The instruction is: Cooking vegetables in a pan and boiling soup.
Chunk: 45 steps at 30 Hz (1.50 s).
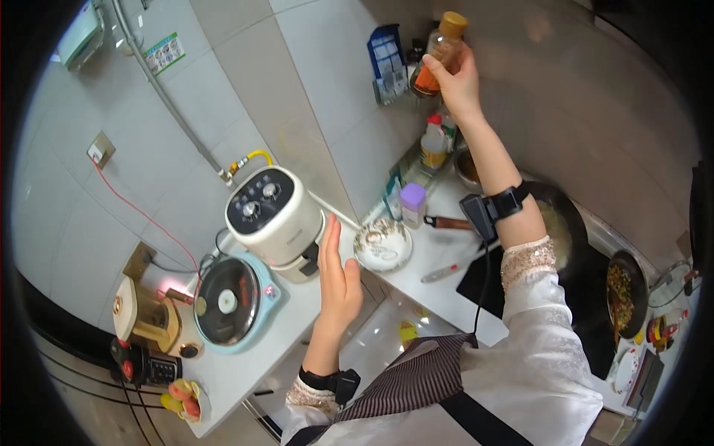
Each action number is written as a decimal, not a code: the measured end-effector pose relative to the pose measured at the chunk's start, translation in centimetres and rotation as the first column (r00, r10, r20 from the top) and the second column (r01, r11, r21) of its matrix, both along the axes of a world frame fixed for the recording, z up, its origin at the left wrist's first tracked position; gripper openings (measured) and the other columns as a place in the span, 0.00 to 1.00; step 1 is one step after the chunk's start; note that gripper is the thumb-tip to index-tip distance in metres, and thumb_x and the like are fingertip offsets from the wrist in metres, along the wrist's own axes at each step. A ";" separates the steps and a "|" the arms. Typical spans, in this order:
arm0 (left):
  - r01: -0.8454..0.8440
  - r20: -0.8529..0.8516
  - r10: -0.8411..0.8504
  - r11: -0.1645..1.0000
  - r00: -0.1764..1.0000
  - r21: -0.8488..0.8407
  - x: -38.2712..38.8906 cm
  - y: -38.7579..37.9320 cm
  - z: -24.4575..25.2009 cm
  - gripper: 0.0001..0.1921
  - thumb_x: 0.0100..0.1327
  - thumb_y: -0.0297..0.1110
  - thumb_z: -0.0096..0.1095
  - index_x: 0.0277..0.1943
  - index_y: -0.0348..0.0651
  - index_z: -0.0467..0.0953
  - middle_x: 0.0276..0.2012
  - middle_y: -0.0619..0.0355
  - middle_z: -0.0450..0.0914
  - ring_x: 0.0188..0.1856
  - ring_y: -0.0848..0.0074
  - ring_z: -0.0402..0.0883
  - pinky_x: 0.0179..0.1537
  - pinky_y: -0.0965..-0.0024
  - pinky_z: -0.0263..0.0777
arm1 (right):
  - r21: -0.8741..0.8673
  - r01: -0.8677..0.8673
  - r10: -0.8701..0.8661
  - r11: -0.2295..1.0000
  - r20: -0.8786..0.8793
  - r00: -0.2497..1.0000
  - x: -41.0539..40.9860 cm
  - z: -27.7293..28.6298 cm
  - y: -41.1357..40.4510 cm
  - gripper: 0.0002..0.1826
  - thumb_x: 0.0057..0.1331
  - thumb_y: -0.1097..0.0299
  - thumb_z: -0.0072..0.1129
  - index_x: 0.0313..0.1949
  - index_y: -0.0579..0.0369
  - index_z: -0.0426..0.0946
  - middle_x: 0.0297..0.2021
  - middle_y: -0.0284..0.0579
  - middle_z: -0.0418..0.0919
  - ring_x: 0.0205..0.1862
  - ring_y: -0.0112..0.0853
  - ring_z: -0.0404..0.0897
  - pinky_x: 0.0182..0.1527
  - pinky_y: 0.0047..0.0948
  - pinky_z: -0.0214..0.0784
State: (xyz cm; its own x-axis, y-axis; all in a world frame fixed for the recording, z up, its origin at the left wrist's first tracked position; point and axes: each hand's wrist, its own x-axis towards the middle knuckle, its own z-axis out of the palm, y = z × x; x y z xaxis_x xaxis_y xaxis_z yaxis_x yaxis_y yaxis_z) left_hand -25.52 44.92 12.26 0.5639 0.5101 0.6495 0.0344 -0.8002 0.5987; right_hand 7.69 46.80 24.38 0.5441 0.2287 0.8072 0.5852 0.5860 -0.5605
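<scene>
My right hand point(460, 81) is raised at the upper right, closed around a clear bottle point(440, 53) with a yellow cap, an orange label and dark contents. The bottle is tilted, its cap towards the top. Lower and further left, my left hand point(339, 279) is held up with straight fingers and holds nothing. It is in front of a white air fryer point(284, 228) and left of a patterned white plate point(383, 251). Under my right forearm are a jar with a purple lid point(413, 203) and a pan's wooden handle point(449, 223).
A large wok point(558, 195) stands on the dark hob, beside a smaller pan of chopped food point(625, 295). A light-blue round appliance point(228, 304), a blender-like appliance point(150, 318) and a fruit container point(195, 410) line the left counter. Bottles point(434, 148) stand in the corner.
</scene>
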 end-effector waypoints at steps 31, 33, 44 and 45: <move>0.705 0.122 -0.719 0.609 0.684 -0.362 13.1 -3.6 -2.2 0.25 0.65 0.25 0.37 0.64 0.29 0.49 0.54 0.42 0.70 0.57 0.55 0.68 0.57 0.61 0.57 | -0.508 0.376 -0.419 0.775 0.033 0.907 -12.2 -6.2 -14.6 0.14 0.62 0.63 0.54 0.44 0.55 0.75 0.46 0.41 0.77 0.50 0.31 0.74 0.67 0.49 0.32; 0.791 0.114 -0.811 0.514 0.574 -0.330 13.6 -7.9 -2.4 0.23 0.67 0.27 0.35 0.64 0.31 0.50 0.56 0.42 0.68 0.59 0.62 0.66 0.60 0.66 0.54 | -0.494 0.467 -0.522 0.733 0.031 0.852 -13.7 -6.6 -20.2 0.08 0.60 0.64 0.56 0.32 0.55 0.76 0.38 0.38 0.80 0.46 0.29 0.76 0.66 0.48 0.35; 0.999 -0.061 -0.998 -0.031 -0.030 0.012 16.1 -39.9 -6.1 0.20 0.61 0.30 0.49 0.54 0.30 0.64 0.51 0.39 0.69 0.53 0.48 0.67 0.54 0.55 0.59 | -0.508 0.513 -0.680 0.692 -0.220 0.699 -23.7 -10.0 -51.9 0.26 0.71 0.54 0.33 0.37 0.62 0.77 0.32 0.43 0.80 0.39 0.29 0.77 0.51 0.31 0.63; 0.997 -0.167 -0.985 -0.026 -0.039 -0.078 16.2 -43.0 -5.8 0.20 0.61 0.30 0.50 0.54 0.29 0.64 0.50 0.40 0.71 0.52 0.50 0.68 0.53 0.55 0.59 | -0.477 0.487 -0.653 0.732 -0.287 0.701 -24.2 -10.0 -54.9 0.28 0.72 0.51 0.30 0.42 0.64 0.75 0.35 0.45 0.79 0.40 0.29 0.76 0.45 0.26 0.67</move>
